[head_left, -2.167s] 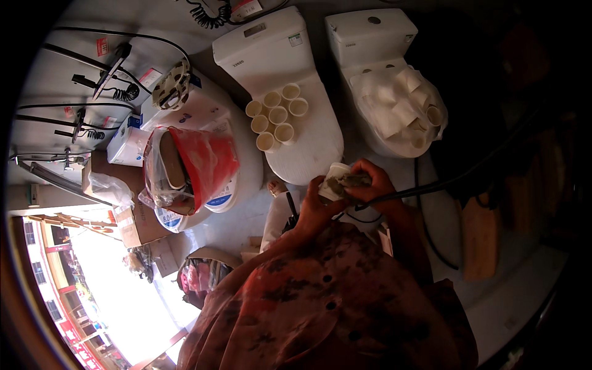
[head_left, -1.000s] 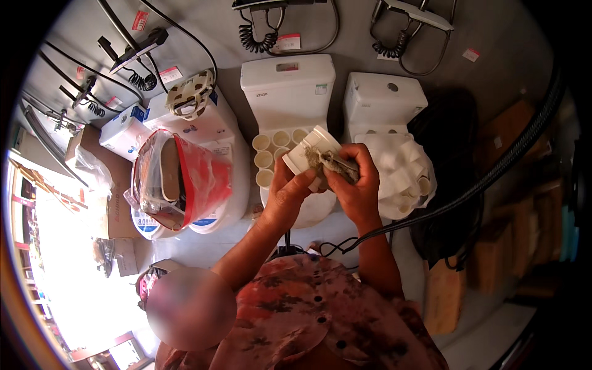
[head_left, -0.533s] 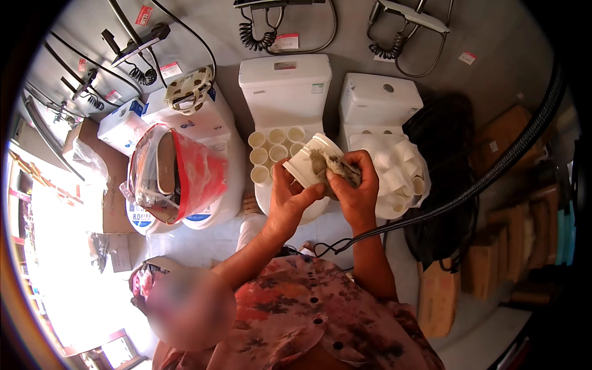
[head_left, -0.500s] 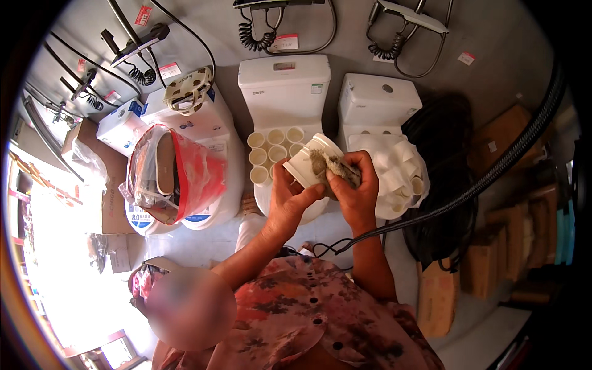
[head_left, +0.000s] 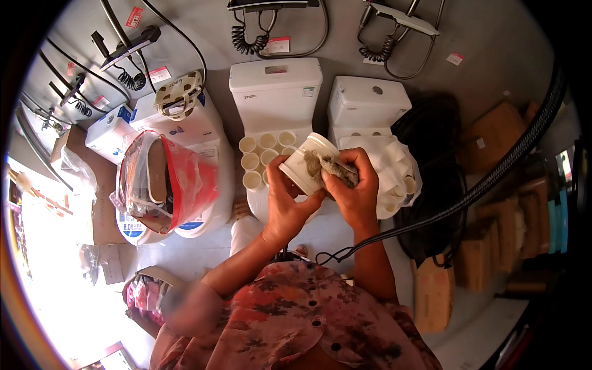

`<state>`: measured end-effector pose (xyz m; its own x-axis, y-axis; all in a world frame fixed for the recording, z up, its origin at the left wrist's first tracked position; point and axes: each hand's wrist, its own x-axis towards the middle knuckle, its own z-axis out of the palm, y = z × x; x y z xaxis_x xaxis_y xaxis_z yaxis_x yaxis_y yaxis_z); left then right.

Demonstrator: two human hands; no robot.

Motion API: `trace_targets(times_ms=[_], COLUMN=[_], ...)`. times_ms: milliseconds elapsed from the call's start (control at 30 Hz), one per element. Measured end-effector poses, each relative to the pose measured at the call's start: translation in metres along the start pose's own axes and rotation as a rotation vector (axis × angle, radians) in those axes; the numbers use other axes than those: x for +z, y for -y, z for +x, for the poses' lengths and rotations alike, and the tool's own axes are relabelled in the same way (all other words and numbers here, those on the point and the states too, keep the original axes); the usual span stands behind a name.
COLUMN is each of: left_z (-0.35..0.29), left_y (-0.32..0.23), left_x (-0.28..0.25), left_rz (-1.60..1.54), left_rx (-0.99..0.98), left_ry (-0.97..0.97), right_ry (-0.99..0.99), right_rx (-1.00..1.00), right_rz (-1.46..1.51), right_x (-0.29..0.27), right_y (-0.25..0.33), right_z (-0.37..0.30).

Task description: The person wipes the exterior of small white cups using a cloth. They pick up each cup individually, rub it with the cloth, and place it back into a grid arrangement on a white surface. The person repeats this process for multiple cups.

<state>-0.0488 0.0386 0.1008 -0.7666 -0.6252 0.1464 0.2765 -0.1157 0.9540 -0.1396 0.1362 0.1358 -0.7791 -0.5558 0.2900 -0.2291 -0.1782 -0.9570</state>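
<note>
A white, cup-like plastic cylinder (head_left: pixel 297 173) is tilted in front of my chest, its side smeared with grey-brown dirt. My left hand (head_left: pixel 288 206) grips it from the left, thumb on the near side and fingers partly hidden. My right hand (head_left: pixel 359 192) is closed on a soiled grey rag (head_left: pixel 343 171), pressing it to the smeared side with the thumb. Just beyond, several similar white cylinders (head_left: pixel 249 161) stand in rows on the middle white toilet (head_left: pixel 275 92).
More white cylinders lie in a plastic bag (head_left: pixel 394 161) on the right toilet. A red-and-clear bag (head_left: pixel 196 179) sits on the left one. A thick black braided cord (head_left: pixel 468 196) crosses my right side. Cardboard boxes (head_left: pixel 433 293) stand at the right; shower sets (head_left: pixel 394 21) hang on the wall.
The view has shifted slightly, so the surroundings sit a little farther left. Both hands keep their hold; the right hand and rag have moved slightly against the cylinder.
</note>
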Motion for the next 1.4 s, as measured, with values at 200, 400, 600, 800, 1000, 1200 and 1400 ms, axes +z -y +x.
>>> trace_targets(times_ms=[200, 400, 600, 800, 1000, 1200, 1400], left_z=[0.001, -0.005, 0.004, 0.002, -0.006, -0.005, -0.002], left_y=[0.01, 0.006, -0.001, -0.001, 0.001, 0.004, 0.012], left_x=[-0.008, -0.018, -0.038, -0.038, -0.028, -0.04, -0.052], left_rz=[0.437, 0.577, -0.435, -0.356, 0.348, 0.68, -0.252], left_rx=[0.22, 0.118, -0.37, -0.365, 0.068, 0.27, -0.184], left_ry=[-0.09, -0.058, 0.153, 0.204, -0.053, -0.118, 0.068], right_ry=[-0.106, -0.169, -0.174, -0.083, -0.102, -0.097, -0.159], right_rx=[0.018, 0.081, 0.057, -0.063, -0.015, 0.048, -0.031], right_rz=[0.07, 0.021, -0.006, -0.043, -0.032, -0.177, -0.18], right_x=[0.013, 0.02, 0.019, 0.013, 0.035, 0.041, 0.036], right_y=[-0.005, -0.015, -0.012, -0.011, -0.005, -0.007, -0.018], right_z=[0.0, -0.003, -0.011, -0.012, -0.008, -0.001, 0.004])
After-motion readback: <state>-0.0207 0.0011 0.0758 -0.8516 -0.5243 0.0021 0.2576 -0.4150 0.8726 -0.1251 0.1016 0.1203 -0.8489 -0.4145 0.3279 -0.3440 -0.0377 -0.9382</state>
